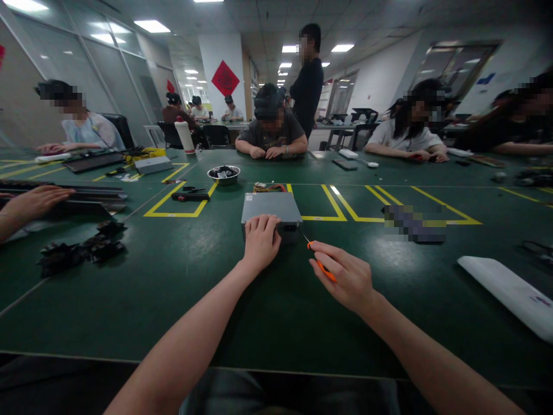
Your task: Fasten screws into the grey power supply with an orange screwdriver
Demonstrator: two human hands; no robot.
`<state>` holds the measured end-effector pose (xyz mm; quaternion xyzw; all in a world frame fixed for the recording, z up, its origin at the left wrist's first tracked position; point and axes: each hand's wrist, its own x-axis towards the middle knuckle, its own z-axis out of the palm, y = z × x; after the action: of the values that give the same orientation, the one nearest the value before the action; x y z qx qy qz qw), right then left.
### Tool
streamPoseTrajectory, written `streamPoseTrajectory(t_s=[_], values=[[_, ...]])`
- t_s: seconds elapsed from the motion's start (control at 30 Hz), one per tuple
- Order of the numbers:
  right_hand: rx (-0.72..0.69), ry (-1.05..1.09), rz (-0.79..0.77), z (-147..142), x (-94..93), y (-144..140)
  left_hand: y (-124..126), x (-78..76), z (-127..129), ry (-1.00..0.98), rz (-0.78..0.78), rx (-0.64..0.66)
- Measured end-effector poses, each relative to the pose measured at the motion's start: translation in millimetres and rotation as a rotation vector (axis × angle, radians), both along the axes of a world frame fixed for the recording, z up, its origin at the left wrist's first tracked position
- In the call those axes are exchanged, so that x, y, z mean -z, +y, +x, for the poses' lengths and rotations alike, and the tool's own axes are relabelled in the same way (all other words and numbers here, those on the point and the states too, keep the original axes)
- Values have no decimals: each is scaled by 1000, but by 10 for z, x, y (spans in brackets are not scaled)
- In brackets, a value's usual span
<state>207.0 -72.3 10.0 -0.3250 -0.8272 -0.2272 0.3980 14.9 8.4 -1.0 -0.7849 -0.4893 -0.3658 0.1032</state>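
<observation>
The green tabletop [173,300] carries everything here, marked with yellow tape lines and shared by several other people seated along its far and left edges. At its middle, straight ahead at twelve o'clock from the wearer, lies a grey metal power supply unit [270,208], flat on its broad face, with a bundle of coloured wires [270,188] showing at its far end.

The left hand [260,242] rests palm down on the near edge of the unit, fingers spread and draped over the top, pinning it to the tabletop. The right hand [345,276], at about two o'clock from the left and just beside the unit's near right corner, has its fingers closed round an orange-handled screwdriver [319,264]; the thin shaft points up toward that corner, its tip close to the casing, though contact cannot be told.

Judged from this, the step in hand is bringing the driver to a screw at the case's near right corner while the other hand steadies it. The next move calls for seating the tip squarely in the screw head and keeping firm downward pressure on the unit so it does not slide.

Further off, at eleven o'clock, stands a steel bowl [223,173] of small dark parts, and at nine o'clock a heap of black fans [82,248].
</observation>
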Motion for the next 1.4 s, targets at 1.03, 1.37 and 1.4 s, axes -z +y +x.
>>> streamPoseTrajectory(t_s=[1.03,1.37,1.4], values=[[46,-129,130,-86,-96,-139,-9,-26,-8,-16,3,28],[45,-167,95,-101,-62,-127,-4,-18,-12,1,14,18],[59,-163,117,-94,-61,-123,-5,-19,-12,4,13,19]])
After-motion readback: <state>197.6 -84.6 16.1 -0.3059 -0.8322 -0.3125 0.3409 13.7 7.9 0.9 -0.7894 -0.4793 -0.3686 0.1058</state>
